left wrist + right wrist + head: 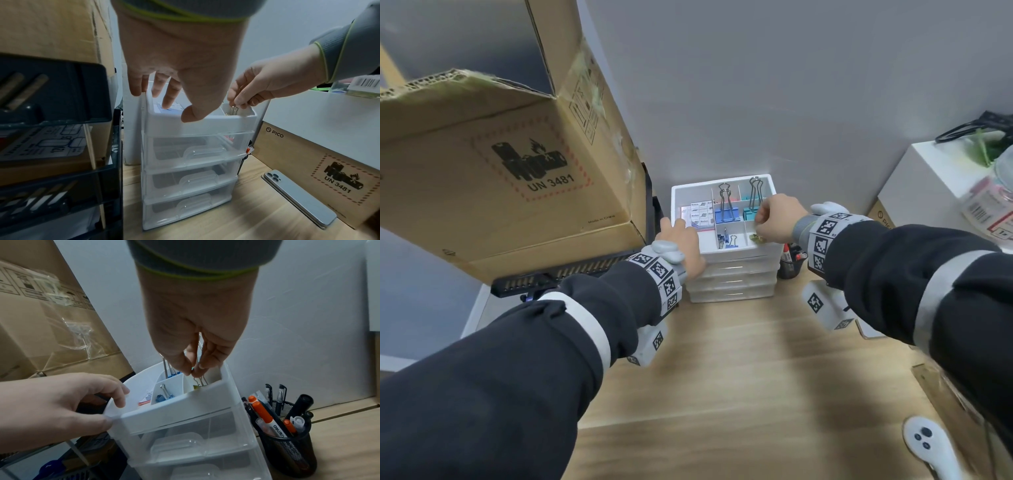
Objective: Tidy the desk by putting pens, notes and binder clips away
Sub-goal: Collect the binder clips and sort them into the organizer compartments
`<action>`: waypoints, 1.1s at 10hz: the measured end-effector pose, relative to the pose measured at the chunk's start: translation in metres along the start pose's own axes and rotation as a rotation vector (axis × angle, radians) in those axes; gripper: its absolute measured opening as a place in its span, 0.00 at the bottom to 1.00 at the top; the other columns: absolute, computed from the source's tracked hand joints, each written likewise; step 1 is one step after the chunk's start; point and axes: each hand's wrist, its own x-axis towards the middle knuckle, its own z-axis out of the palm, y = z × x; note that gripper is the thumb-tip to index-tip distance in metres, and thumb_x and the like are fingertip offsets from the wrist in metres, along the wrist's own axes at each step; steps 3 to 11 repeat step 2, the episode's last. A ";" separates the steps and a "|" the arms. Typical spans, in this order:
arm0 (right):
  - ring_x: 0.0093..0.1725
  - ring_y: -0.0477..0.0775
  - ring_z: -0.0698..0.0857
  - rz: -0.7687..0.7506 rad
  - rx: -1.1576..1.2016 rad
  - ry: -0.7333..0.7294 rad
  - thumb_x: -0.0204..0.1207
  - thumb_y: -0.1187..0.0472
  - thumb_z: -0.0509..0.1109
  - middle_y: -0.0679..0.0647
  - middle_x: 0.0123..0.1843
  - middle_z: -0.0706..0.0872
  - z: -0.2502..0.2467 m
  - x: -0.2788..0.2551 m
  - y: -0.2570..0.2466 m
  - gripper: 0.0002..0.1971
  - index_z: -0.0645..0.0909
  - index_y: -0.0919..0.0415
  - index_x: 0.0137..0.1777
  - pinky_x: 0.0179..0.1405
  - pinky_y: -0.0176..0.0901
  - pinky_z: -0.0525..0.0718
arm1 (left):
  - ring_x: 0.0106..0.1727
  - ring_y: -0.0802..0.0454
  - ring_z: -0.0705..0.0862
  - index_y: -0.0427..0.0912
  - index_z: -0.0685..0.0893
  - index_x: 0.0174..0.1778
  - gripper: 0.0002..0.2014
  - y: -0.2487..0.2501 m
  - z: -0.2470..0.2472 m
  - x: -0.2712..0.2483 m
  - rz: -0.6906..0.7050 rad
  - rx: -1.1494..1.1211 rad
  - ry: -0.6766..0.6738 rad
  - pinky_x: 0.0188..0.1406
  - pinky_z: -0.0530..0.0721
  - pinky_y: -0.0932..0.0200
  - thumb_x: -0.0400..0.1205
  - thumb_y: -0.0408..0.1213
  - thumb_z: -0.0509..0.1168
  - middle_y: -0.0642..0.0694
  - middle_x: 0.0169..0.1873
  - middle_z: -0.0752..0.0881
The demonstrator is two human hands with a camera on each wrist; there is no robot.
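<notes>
Taking the white organizer [722,260] as the landmark: at its left front corner the left hand [681,240] grips the tray rim, fingers hooked over the left wall and thumb pressed on the front lip, so it grasps the organizer itself and appears to be steadying it. In the tray's left compartment lie the notes [700,214], just beyond those fingers. Moving right, the back row holds a large blue binder clip [726,214] and a teal binder clip [749,210], both standing with wire handles up; the front middle cell holds a small blue binder clip [729,241]. Over the front right cell the right hand [777,219] is clenched in a pinch on the wire handles of a small yellow-green binder clip [756,238], thumb and fingertips [186,368] closed on the loops. That clip hangs directly below the pinch, its long axis near vertical, body already inside the cell and below the rim; whether it touches the floor of the cell I cannot tell. So the coming move, as I judge it, turns on a straight vertical relation: the clip needs only to be released, and the right hand is the one placed for it. Right of the organizer, close beside it, stands a black mesh pen cup [287,441] holding pens [265,417].
</notes>
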 end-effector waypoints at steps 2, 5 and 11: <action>0.51 0.54 0.84 -0.046 0.051 -0.025 0.76 0.69 0.67 0.52 0.52 0.86 0.001 -0.005 0.006 0.11 0.85 0.62 0.56 0.52 0.40 0.80 | 0.61 0.44 0.73 0.44 0.77 0.62 0.18 0.000 0.007 -0.006 0.028 -0.024 0.079 0.50 0.75 0.53 0.78 0.47 0.63 0.44 0.59 0.79; 0.51 0.54 0.84 -0.046 0.051 -0.025 0.76 0.69 0.67 0.52 0.52 0.86 0.001 -0.005 0.006 0.11 0.85 0.62 0.56 0.52 0.40 0.80 | 0.61 0.44 0.73 0.44 0.77 0.62 0.18 0.000 0.007 -0.006 0.028 -0.024 0.079 0.50 0.75 0.53 0.78 0.47 0.63 0.44 0.59 0.79; 0.51 0.54 0.84 -0.046 0.051 -0.025 0.76 0.69 0.67 0.52 0.52 0.86 0.001 -0.005 0.006 0.11 0.85 0.62 0.56 0.52 0.40 0.80 | 0.61 0.44 0.73 0.44 0.77 0.62 0.18 0.000 0.007 -0.006 0.028 -0.024 0.079 0.50 0.75 0.53 0.78 0.47 0.63 0.44 0.59 0.79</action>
